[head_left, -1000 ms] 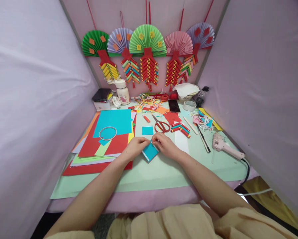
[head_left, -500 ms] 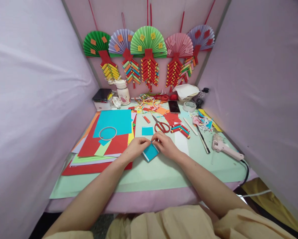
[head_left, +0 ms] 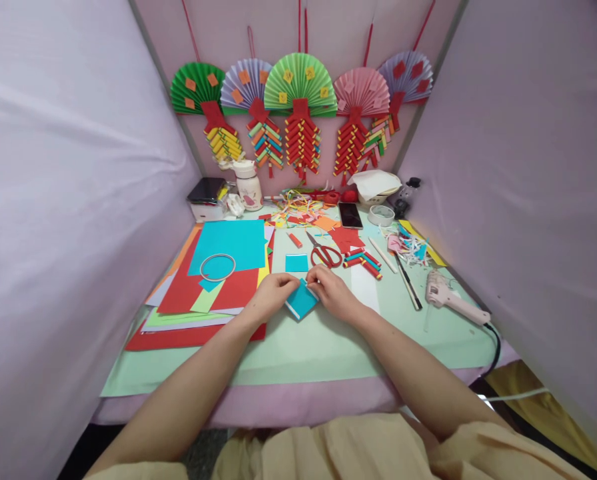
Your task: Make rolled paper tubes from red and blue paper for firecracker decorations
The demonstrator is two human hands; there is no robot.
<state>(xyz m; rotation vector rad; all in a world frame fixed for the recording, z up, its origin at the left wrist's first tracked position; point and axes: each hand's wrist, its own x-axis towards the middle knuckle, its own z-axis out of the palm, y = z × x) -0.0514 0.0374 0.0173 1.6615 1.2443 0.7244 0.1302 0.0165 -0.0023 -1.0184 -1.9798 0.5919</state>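
A small blue paper square (head_left: 301,303) with white strips along two edges is held cornerwise above the table. My left hand (head_left: 274,293) pinches its left corner, thumb and fingers closed. At its upper right edge, my right hand (head_left: 328,288) is closed on the paper as well; the fingertips partly cover that edge. Just beyond the hands lies another blue paper square (head_left: 296,263). Red-handled scissors (head_left: 324,255) rest to its right, and a single red paper roll (head_left: 294,240) lies behind it. Several red and blue paper rolls (head_left: 362,261) sit right of the scissors.
Stacked coloured paper (head_left: 178,303) with a ring (head_left: 217,267) on top lies left. A glue gun (head_left: 456,300), a brush (head_left: 408,283) and a white pen-like tool (head_left: 382,255) lie right. Behind are a phone (head_left: 350,215), a bottle (head_left: 248,187) and paper scraps (head_left: 301,210). Paper fans (head_left: 301,83) hang behind.
My fingertips have moved slightly apart along the top of the blue paper, uncovering its upper corner. The view has shifted a little; the other things stay in place.
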